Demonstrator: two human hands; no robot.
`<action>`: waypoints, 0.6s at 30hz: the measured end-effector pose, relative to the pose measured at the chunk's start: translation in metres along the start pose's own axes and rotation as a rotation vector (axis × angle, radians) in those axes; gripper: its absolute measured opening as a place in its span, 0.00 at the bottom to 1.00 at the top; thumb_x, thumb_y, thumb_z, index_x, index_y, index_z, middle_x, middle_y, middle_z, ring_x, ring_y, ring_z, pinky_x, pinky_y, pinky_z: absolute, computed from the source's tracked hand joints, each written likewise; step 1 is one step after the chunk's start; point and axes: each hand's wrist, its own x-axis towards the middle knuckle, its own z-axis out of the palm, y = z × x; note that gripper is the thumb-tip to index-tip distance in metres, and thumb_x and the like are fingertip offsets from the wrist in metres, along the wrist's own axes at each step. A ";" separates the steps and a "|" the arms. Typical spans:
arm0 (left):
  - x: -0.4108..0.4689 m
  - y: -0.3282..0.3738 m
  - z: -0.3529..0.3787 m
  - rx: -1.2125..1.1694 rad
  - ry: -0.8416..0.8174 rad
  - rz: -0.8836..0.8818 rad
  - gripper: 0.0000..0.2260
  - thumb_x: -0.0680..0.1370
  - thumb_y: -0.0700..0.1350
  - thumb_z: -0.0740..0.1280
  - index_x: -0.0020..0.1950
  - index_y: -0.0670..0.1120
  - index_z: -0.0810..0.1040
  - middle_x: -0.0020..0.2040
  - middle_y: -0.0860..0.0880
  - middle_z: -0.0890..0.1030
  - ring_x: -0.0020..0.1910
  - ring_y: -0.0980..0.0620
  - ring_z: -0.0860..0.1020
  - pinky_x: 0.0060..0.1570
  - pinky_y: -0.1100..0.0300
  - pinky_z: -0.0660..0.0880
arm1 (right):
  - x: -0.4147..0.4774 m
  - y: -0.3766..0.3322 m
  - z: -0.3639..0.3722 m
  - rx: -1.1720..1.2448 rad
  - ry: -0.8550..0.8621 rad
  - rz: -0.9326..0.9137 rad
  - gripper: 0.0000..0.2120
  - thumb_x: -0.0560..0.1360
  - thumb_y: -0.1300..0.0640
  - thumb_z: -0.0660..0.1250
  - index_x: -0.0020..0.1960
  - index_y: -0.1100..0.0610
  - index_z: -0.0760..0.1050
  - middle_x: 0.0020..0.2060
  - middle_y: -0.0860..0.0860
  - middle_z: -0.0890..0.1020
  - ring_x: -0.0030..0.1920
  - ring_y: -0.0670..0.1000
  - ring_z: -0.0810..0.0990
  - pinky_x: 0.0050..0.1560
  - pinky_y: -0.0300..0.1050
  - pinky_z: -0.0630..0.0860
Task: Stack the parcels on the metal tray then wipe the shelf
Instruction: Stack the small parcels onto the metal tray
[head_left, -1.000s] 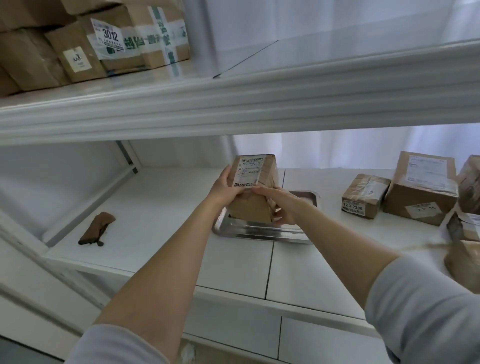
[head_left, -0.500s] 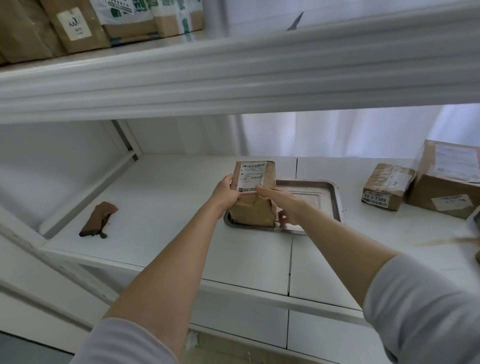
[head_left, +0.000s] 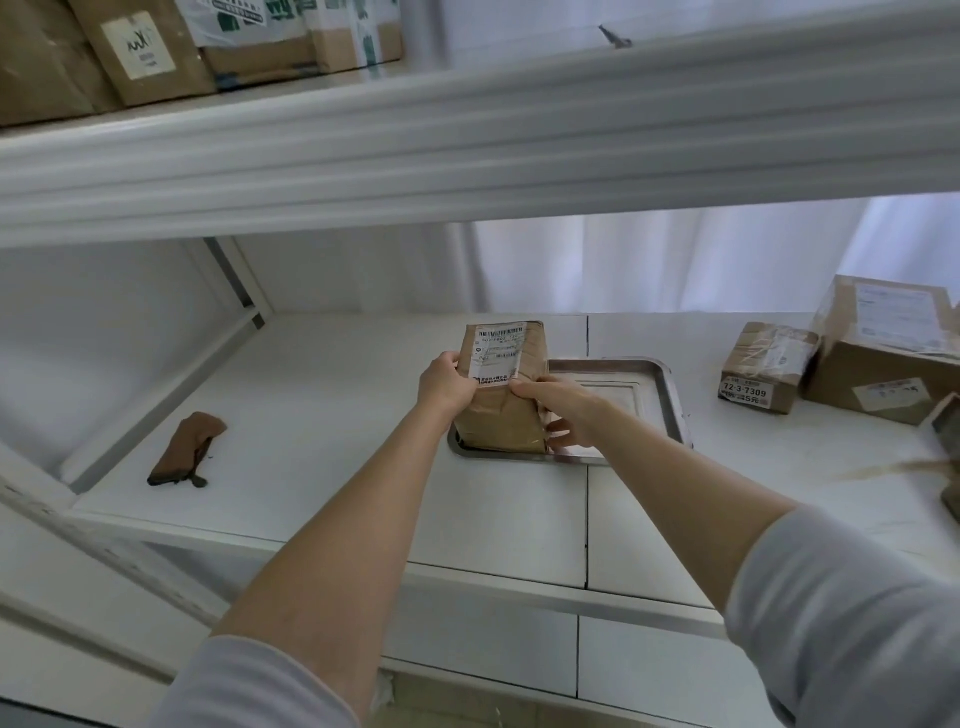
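Observation:
A tall brown parcel (head_left: 501, 415) with a white label stands upright in the left end of the metal tray (head_left: 660, 395) on the white shelf (head_left: 337, 441). My left hand (head_left: 444, 384) grips its left side near the top. My right hand (head_left: 563, 410) holds its right side, fingers curled round the front edge. A small taped parcel (head_left: 766, 366) marked 72-3-7309 and a larger box (head_left: 888, 348) lie on the shelf to the right of the tray. A brown cloth (head_left: 187, 449) lies at the shelf's left end.
The upper shelf's white front beam (head_left: 467, 140) hangs low over the work area, with several cardboard boxes (head_left: 156, 52) on top at the left. More parcel corners (head_left: 945, 431) poke in at the right edge. A white curtain hangs behind the shelf.
The parcel has come down from above the tray's near left corner and now stands in the tray. Both hands stayed on it. The camera tilted slightly down and left.

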 end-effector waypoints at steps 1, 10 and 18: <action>0.000 0.001 0.000 0.015 -0.007 -0.009 0.19 0.77 0.42 0.65 0.68 0.42 0.71 0.64 0.44 0.77 0.62 0.45 0.74 0.56 0.57 0.71 | 0.001 0.001 0.000 0.004 0.003 0.005 0.21 0.76 0.47 0.68 0.65 0.56 0.73 0.41 0.49 0.77 0.40 0.49 0.78 0.44 0.45 0.77; -0.005 0.034 -0.001 0.154 0.112 0.076 0.22 0.78 0.43 0.63 0.71 0.41 0.64 0.67 0.40 0.68 0.66 0.43 0.69 0.62 0.54 0.70 | -0.003 -0.005 -0.020 -0.089 0.172 -0.140 0.30 0.76 0.45 0.68 0.70 0.61 0.67 0.66 0.54 0.73 0.59 0.52 0.72 0.58 0.47 0.69; -0.027 0.095 0.041 0.157 0.134 0.394 0.19 0.77 0.39 0.61 0.69 0.45 0.69 0.67 0.44 0.70 0.67 0.47 0.69 0.64 0.54 0.69 | -0.034 -0.002 -0.076 -0.326 0.452 -0.218 0.31 0.74 0.44 0.70 0.71 0.59 0.67 0.67 0.55 0.74 0.65 0.56 0.73 0.60 0.47 0.70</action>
